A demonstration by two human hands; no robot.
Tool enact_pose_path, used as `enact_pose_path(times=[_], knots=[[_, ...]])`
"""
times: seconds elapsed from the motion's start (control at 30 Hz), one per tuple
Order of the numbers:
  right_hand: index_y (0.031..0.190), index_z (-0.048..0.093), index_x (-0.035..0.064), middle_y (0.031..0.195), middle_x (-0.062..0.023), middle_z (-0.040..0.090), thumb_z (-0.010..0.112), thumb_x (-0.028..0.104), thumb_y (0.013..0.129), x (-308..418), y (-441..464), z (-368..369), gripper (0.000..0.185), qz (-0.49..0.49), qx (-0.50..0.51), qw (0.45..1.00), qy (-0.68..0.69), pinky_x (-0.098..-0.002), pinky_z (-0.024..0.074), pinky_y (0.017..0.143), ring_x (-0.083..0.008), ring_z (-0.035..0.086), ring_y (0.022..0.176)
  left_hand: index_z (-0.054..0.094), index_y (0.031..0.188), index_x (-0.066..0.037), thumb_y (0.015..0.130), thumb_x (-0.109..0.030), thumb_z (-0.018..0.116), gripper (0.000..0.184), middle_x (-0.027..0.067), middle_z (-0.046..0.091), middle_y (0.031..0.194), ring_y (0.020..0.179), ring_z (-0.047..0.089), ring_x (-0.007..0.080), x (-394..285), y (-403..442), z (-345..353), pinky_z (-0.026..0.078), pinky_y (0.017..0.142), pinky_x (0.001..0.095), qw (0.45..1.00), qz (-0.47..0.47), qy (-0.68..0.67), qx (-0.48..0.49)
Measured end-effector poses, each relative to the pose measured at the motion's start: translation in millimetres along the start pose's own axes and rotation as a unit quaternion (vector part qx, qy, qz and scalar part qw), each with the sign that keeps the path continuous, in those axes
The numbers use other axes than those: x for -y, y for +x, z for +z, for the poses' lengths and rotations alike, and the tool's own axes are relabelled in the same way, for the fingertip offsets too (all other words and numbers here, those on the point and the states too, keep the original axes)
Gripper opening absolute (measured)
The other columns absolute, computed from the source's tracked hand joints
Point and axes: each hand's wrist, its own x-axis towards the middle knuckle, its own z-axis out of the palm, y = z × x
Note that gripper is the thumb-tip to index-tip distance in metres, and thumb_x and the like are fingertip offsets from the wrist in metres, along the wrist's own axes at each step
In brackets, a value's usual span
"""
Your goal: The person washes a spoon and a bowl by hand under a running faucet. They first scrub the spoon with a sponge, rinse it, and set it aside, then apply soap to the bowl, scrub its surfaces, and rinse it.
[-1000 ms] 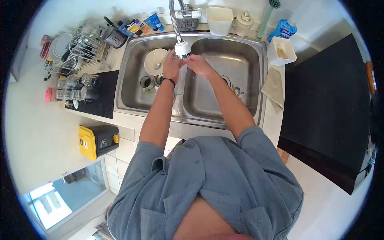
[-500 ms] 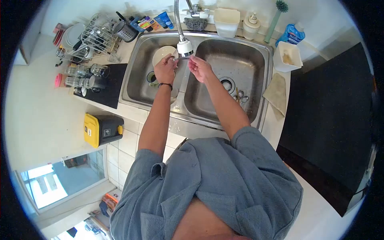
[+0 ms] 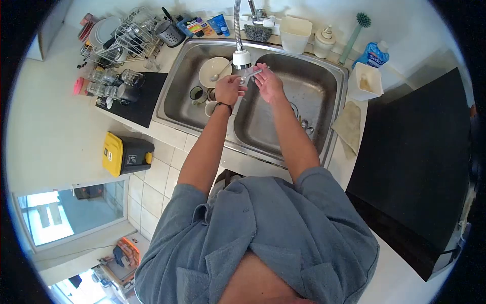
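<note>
Double sink: a steel one; its rim (image 3: 340,88) frames two basins side by side.
Right basin (image 3: 313,91): spoons (image 3: 307,126) lie near its front right corner, well apart from both hands.
Right hand (image 3: 270,85): palm turned up, fingers loosely extended, not wrapped round anything.
Left hand (image 3: 229,90): fingers bent, thumb and fingertips closed on one end of the metal utensil.
Bowl (image 3: 206,72): in the left basin, just beyond the left hand.
Tap head (image 3: 242,59): hangs just above the hands.
Metal utensil (image 3: 250,75): bridges the hands, tilted, its other end against the right fingers; exact type unclear.
</note>
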Motion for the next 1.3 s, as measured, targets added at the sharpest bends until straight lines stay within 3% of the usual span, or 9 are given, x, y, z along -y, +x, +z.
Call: enact_pose_path(times=[0.1, 0.2, 0.3, 0.5, 0.57, 0.7, 1.07, 1.17, 1.3], knots=[[0.116, 0.061, 0.0123, 0.107, -0.0001, 0.066, 0.053, 0.042, 0.093, 16, -19, 5, 0.038, -0.041, 0.047, 0.988, -0.143, -0.032, 0.0408, 0.089, -0.0177, 0.059, 0.099, 0.062, 0.105, 0.004, 0.091, -0.014, 0.054, 0.024, 0.0116, 0.069, 0.092, 0.072, 0.068, 0.0166, 8, 1, 14, 0.055, 0.062, 0.0272, 0.997, -0.019, -0.012, 0.069], [0.101, 0.066, 0.0077, 0.097, -0.0046, 0.069, 0.047, 0.035, 0.095, 15, -25, -6, 0.034, -0.101, 0.005, 0.943, -0.318, -0.0342, 0.0463, 0.081, -0.0214, 0.063, 0.092, 0.063, 0.105, 0.003, 0.091, -0.016, 0.054, 0.025, 0.0101, 0.07, 0.093, 0.077, 0.068, 0.0168, 13, -9, 36, 0.053, 0.071, 0.0314, 0.932, 0.137, 0.328, 0.075], [0.102, 0.066, 0.0033, 0.093, -0.0119, 0.068, 0.046, 0.03, 0.095, 45, -58, 0, 0.034, -0.229, -0.035, 0.798, -0.557, -0.0365, 0.0473, 0.08, -0.0262, 0.063, 0.092, 0.064, 0.104, 0.002, 0.092, -0.018, 0.053, 0.026, 0.0089, 0.07, 0.091, 0.081, 0.067, 0.0167, 47, -10, 56, 0.051, 0.079, 0.0329, 0.951, 0.143, 0.226, 0.153], [0.104, 0.064, 0.0043, 0.09, -0.0144, 0.066, 0.047, 0.015, 0.094, 116, -144, 47, 0.023, -0.544, -0.18, 0.587, -0.572, -0.0383, 0.0472, 0.08, -0.0323, 0.062, 0.087, 0.061, 0.108, 0.001, 0.093, -0.019, 0.051, 0.027, 0.0086, 0.07, 0.091, 0.081, 0.066, 0.0147, 46, -35, 42, 0.05, 0.079, 0.0288, 0.968, 0.013, 0.06, 0.244], [0.104, 0.062, 0.0051, 0.09, -0.0175, 0.065, 0.047, 0.019, 0.094, 89, -132, 17, 0.023, -0.595, -0.242, 0.628, -0.439, -0.0423, 0.0484, 0.076, -0.0376, 0.062, 0.084, 0.059, 0.112, 0.001, 0.093, -0.02, 0.051, 0.029, 0.0087, 0.07, 0.091, 0.081, 0.066, 0.0144, 60, -28, 30, 0.051, 0.078, 0.0286, 0.967, 0.023, 0.072, 0.244], [0.099, 0.061, 0.0047, 0.092, -0.0239, 0.062, 0.047, 0.03, 0.094, 19, -111, -63, 0.029, -0.065, -0.141, 0.493, -0.856, -0.0486, 0.0468, 0.071, -0.0439, 0.059, 0.084, 0.056, 0.118, -0.005, 0.092, -0.025, 0.055, 0.033, 0.0089, 0.069, 0.092, 0.086, 0.066, 0.0184, 75, -28, 0, 0.051, 0.078, 0.0303, 0.967, 0.109, 0.099, 0.207], [0.089, 0.055, 0.0015, 0.064, -0.0036, 0.055, 0.061, 0.019, 0.089, -59, -81, 152, 0.019, 0.052, -0.008, 0.835, -0.547, -0.0291, 0.0417, 0.049, -0.0126, 0.05, 0.048, 0.056, 0.087, -0.004, 0.096, -0.019, 0.052, 0.018, 0.0007, 0.056, 0.07, 0.064, 0.053, 0.0085, 57, 53, -182, 0.046, 0.061, 0.0262, 0.954, 0.088, -0.05, 0.281], [0.082, 0.056, 0.0023, 0.063, -0.0006, 0.056, 0.064, 0.015, 0.087, -86, -47, 203, 0.016, -0.039, -0.068, 0.866, -0.493, -0.0244, 0.039, 0.047, -0.008, 0.049, 0.049, 0.055, 0.092, -0.005, 0.099, -0.022, 0.048, 0.019, -0.0001, 0.057, 0.076, 0.069, 0.052, 0.0069, 75, 86, -222, 0.046, 0.063, 0.025, 0.972, 0.097, -0.126, 0.175], [0.074, 0.057, 0.0018, 0.06, -0.0015, 0.056, 0.066, 0.016, 0.086, -109, 5, 287, 0.021, -0.214, -0.1, 0.767, -0.597, -0.0256, 0.0409, 0.049, -0.0073, 0.051, 0.051, 0.052, 0.096, -0.005, 0.098, -0.029, 0.049, 0.024, 0.0, 0.058, 0.08, 0.069, 0.053, 0.006, 35, 98, -265, 0.042, 0.064, 0.0207, 0.949, 0.008, -0.295, 0.11]])
